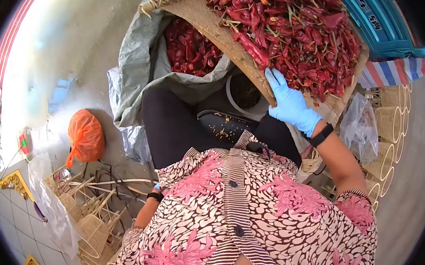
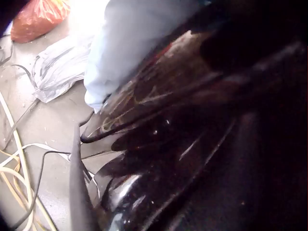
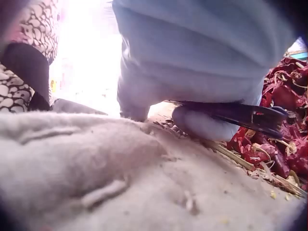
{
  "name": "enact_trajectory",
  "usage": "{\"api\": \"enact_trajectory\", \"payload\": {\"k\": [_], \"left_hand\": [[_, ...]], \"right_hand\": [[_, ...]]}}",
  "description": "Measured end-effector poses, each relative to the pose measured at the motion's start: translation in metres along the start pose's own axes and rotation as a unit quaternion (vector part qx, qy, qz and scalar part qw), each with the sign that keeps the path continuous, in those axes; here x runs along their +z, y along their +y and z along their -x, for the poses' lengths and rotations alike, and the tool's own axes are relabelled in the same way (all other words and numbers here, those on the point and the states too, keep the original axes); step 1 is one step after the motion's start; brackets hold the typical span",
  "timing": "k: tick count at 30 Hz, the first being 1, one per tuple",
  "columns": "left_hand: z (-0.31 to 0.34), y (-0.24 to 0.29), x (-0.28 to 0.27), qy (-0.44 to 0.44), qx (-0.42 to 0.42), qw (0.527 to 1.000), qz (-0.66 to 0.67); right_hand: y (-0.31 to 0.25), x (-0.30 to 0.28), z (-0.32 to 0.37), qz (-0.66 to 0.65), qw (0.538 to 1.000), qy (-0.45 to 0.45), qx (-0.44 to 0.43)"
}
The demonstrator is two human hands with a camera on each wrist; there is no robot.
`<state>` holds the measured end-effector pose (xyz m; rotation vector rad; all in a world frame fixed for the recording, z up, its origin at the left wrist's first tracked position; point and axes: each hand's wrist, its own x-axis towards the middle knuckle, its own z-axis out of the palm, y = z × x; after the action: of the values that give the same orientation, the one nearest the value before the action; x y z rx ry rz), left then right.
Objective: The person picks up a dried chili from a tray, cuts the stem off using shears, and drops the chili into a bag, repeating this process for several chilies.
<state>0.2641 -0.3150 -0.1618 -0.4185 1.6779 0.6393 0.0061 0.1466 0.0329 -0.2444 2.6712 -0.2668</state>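
Note:
My right hand [image 1: 295, 108], in a blue glove, rests at the near edge of a woven tray [image 1: 201, 11] heaped with dried red chillies [image 1: 297, 45]. From the right wrist, a slim dark tool [image 3: 255, 118] shows under the palm, with a gloved finger curled against it. A pale cloth [image 3: 86, 168] lies just below that hand. The left hand is down by my left side, mostly hidden behind my body; only a bit of blue glove shows above a black wristband. Up close, this gloved left hand [image 2: 139, 43] is beside glossy dark plastic [image 2: 139, 178]; its fingers are hidden.
A grey-green sack [image 1: 133, 63] holds more chillies [image 1: 191, 52]. Between my legs stands a bucket [image 1: 232, 97] with dark contents. An orange bag [image 1: 86, 136], small wicker baskets [image 1: 92, 235] and cables lie to the left; more baskets [image 1: 386, 120] and a clear bag [image 1: 361, 125] stand right.

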Motion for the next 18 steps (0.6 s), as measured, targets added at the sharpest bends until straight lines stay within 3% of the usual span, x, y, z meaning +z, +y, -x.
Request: {"api": "enact_trajectory", "payload": {"k": [4,15,17,18], "left_hand": [[-0.007,-0.011,-0.010,0.015,0.016,1.000,-0.018],[-0.041,0.002,-0.060,-0.030,0.056,0.998,-0.021],[-0.053,-0.004,-0.077,-0.071,0.108,0.989,-0.075],[-0.065,-0.014,-0.091,-0.102,0.183,0.965,-0.158]], "right_hand": [[0.013,0.012,0.000,0.000,0.997,0.050,-0.063],[0.019,0.010,-0.003,0.064,0.997,0.012,-0.031],[0.014,0.010,-0.002,0.067,0.997,0.000,-0.023],[0.013,0.010,-0.002,0.072,0.997,0.002,-0.023]]}}
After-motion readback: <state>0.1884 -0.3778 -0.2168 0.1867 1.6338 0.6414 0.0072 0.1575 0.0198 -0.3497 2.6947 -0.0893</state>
